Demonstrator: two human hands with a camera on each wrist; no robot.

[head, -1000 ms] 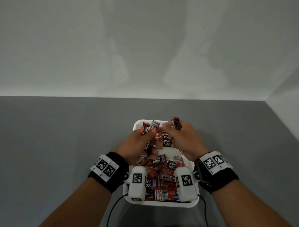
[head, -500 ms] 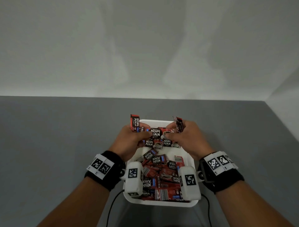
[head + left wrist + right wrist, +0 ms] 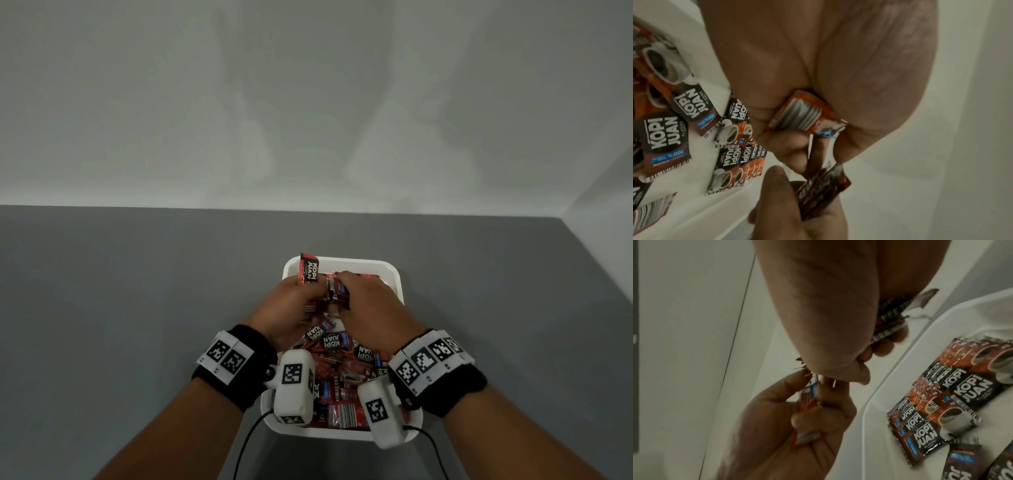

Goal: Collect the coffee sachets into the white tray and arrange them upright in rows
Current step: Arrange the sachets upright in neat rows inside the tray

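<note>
A white tray (image 3: pixel 394 274) holds a loose heap of red-and-black coffee sachets (image 3: pixel 346 373) at its near end. Several sachets stand upright in rows (image 3: pixel 735 155) at the far end, also in the right wrist view (image 3: pixel 929 404). My left hand (image 3: pixel 306 286) pinches one sachet (image 3: pixel 310 269) upright over the tray's far left corner; its lower end shows in the palm (image 3: pixel 807 116). My right hand (image 3: pixel 339 285) grips a small bundle of sachets (image 3: pixel 890 318) edge-on and touches the left hand's fingers.
The tray stands on a grey table (image 3: pixel 137 308) that meets a pale wall behind and on the right. Black cables (image 3: pixel 246 442) trail from the wrist cameras off the near edge.
My left hand rose out of the tray with one sachet. My right hand then moved left with its bundle, and the two hands now meet over the far end.
</note>
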